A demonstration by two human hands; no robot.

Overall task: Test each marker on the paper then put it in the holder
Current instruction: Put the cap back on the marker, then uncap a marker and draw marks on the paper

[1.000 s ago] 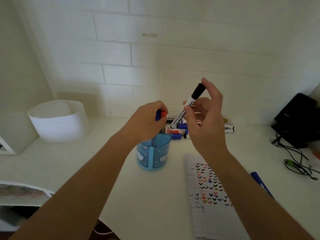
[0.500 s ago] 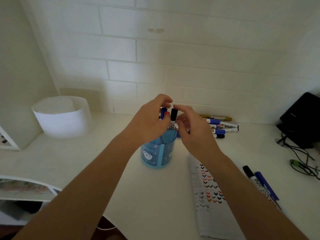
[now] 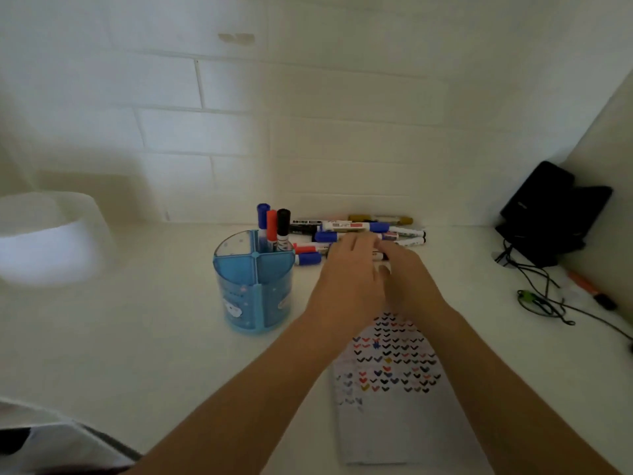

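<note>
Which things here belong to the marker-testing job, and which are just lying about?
Belongs to the job: loose markers by the wall; three markers standing in the blue holder; paper with tick marks; left hand and right hand over the loose markers.
Just lying about: white tub; black device; cables; orange pen at the right.

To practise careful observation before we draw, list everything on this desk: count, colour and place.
holder: one, blue, on the desk left of the hands
markers in holder: three, blue, red and black caps, upright at its rear
loose markers: a pile, mixed caps, by the wall
paper: one, white with coloured ticks, below the forearms
tub: one, white, far left
device: one, black, right corner
cables: several, dark, beside the device
left hand, right hand: bare, over the loose markers, grip unclear
</note>
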